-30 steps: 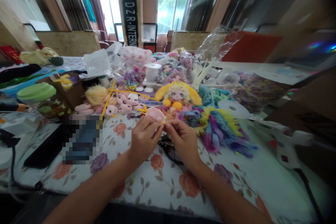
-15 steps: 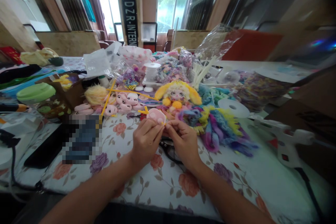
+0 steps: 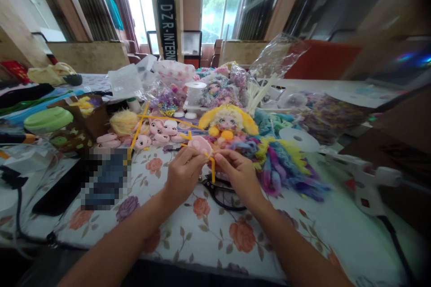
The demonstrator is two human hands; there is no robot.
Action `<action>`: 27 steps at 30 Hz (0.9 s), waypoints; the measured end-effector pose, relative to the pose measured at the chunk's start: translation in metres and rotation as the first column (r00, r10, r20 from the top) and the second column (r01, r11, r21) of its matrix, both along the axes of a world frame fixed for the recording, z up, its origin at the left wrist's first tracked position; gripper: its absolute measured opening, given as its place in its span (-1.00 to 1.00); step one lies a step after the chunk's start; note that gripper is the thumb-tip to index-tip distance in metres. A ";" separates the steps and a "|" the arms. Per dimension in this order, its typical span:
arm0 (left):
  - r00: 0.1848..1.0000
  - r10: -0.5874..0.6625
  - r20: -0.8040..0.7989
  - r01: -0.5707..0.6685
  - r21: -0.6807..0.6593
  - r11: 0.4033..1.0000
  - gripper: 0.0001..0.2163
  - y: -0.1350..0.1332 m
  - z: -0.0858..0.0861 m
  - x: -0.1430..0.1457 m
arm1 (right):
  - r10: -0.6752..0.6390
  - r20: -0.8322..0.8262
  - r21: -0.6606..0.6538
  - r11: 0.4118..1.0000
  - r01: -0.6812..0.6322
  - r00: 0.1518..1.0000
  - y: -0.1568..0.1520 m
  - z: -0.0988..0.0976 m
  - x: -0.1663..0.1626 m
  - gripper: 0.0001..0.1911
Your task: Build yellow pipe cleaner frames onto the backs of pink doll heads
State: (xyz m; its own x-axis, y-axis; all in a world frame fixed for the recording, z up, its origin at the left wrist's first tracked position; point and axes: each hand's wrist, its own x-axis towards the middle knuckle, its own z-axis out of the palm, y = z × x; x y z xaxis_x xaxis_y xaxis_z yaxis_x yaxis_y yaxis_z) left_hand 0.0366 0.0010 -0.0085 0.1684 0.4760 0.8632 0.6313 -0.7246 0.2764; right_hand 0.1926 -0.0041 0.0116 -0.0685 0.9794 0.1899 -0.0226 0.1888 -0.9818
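My left hand (image 3: 183, 170) is closed on a small pink doll head piece (image 3: 200, 144), its fingers along the lower edge. Yellow pipe cleaner ends (image 3: 189, 135) stick out at the piece's upper left. On its right side another length of yellow pipe cleaner (image 3: 213, 171) bends and hangs down between my hands. My right hand (image 3: 237, 170) is pinched at the piece's right edge, by the top of that length; its fingertips partly hide the contact. Below my hands lie black-handled scissors (image 3: 224, 199), partly covered by the right hand.
Several pink doll faces (image 3: 160, 132) lie left of centre beside loose yellow pipe cleaners (image 3: 138, 128). A yellow-eared doll (image 3: 227, 123) sits behind my hands. Colourful yarn (image 3: 279, 166) and a white spool (image 3: 299, 139) are to the right, with a glue gun (image 3: 367, 184) beyond. A phone (image 3: 107, 179) lies left.
A bent yellow pipe cleaner length now hangs below the pink piece, between my hands. My left hand has shifted slightly left and my right hand slightly right, uncovering more of the scissors.
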 end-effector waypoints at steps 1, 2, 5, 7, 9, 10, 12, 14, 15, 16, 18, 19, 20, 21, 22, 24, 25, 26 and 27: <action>1.000 -0.026 -0.015 0.026 -0.003 1.000 -0.89 0.001 0.001 -0.001 | -0.065 0.057 0.097 0.994 0.059 0.996 0.001 0.001 0.002 -0.78; 0.997 -0.058 -0.041 0.058 -0.008 0.998 -0.88 0.002 0.002 -0.003 | -0.136 0.128 0.215 0.971 0.106 0.982 0.001 0.002 0.003 -0.81; 0.979 -0.133 -0.152 0.132 -0.016 0.991 -0.84 0.003 0.005 -0.005 | -0.294 0.361 0.513 0.855 0.075 0.885 0.002 0.003 0.007 -0.88; 0.965 -0.154 -0.213 0.156 -0.010 0.988 -0.83 0.003 0.006 -0.005 | -0.294 0.471 0.554 0.832 -0.020 0.832 0.004 0.003 0.010 -0.87; 0.957 -0.161 -0.243 0.168 0.009 0.986 -0.83 0.004 0.006 -0.005 | -0.230 0.534 0.515 0.852 -0.098 0.814 0.007 0.002 0.013 -0.86; 0.954 -0.167 -0.250 0.176 0.015 0.984 -0.83 0.003 0.006 -0.005 | -0.185 0.552 0.482 0.866 -0.130 0.813 0.009 0.002 0.014 -0.86; 0.950 -0.185 -0.251 0.196 0.019 0.980 -0.83 0.003 0.005 -0.004 | -0.096 0.571 0.419 0.888 -0.188 0.816 0.011 0.003 0.018 -0.86; 0.948 -0.216 -0.232 0.222 -0.003 0.975 -0.83 0.003 0.005 -0.002 | -0.027 0.584 0.376 0.895 -0.241 0.811 0.012 0.004 0.021 -0.88; 0.947 -0.236 -0.218 0.237 -0.024 0.971 -0.83 0.002 0.005 -0.001 | -0.007 0.586 0.367 0.894 -0.257 0.810 0.012 0.005 0.022 -0.88; 0.946 -0.256 -0.200 0.251 -0.047 0.967 -0.83 0.002 0.005 0.000 | 0.007 0.587 0.364 0.891 -0.272 0.810 0.012 0.006 0.023 -0.88; 0.944 -0.287 -0.163 0.276 -0.087 0.957 -0.84 0.001 0.004 0.002 | 0.030 0.575 0.361 0.887 -0.287 0.817 0.011 0.007 0.022 -0.85; 0.943 -0.299 -0.148 0.286 -0.101 0.953 -0.84 0.000 0.003 0.002 | 0.038 0.562 0.357 0.890 -0.284 0.826 0.010 0.008 0.020 -0.84; 0.942 -0.307 -0.136 0.293 -0.113 0.949 -0.84 0.000 0.002 0.003 | 0.040 0.545 0.352 0.896 -0.272 0.837 0.010 0.008 0.018 -0.82; 0.940 -0.315 -0.129 0.300 -0.123 0.946 -0.84 0.000 0.002 0.004 | 0.036 0.527 0.346 0.904 -0.253 0.849 0.009 0.007 0.016 -0.80; 0.938 -0.322 -0.126 0.306 -0.134 0.943 -0.84 -0.001 0.001 0.004 | 0.024 0.508 0.339 0.913 -0.225 0.861 0.009 0.007 0.014 -0.79; 0.934 -0.332 -0.130 0.312 -0.154 0.938 -0.82 -0.001 -0.001 0.005 | 0.000 0.483 0.320 0.931 -0.177 0.876 0.009 0.004 0.011 -0.77; 0.934 -0.334 -0.131 0.312 -0.161 0.936 -0.82 -0.001 -0.001 0.005 | -0.004 0.478 0.312 0.936 -0.165 0.878 0.009 0.003 0.010 -0.76; 0.933 -0.334 -0.132 0.311 -0.168 0.936 -0.82 -0.001 -0.001 0.005 | -0.002 0.478 0.302 0.939 -0.162 0.878 0.010 0.001 0.009 -0.75; 0.933 -0.335 -0.132 0.311 -0.174 0.934 -0.82 -0.001 -0.002 0.005 | 0.001 0.481 0.295 0.941 -0.163 0.877 0.010 0.000 0.009 -0.75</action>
State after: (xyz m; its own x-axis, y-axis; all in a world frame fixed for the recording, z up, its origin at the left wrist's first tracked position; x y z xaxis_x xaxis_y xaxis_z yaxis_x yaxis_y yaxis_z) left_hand 0.0412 0.0003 -0.0102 0.4624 0.4925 0.7373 0.4135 -0.8553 0.3121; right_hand 0.2015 0.0058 0.0117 -0.3057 0.8581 0.4127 0.3941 0.5086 -0.7655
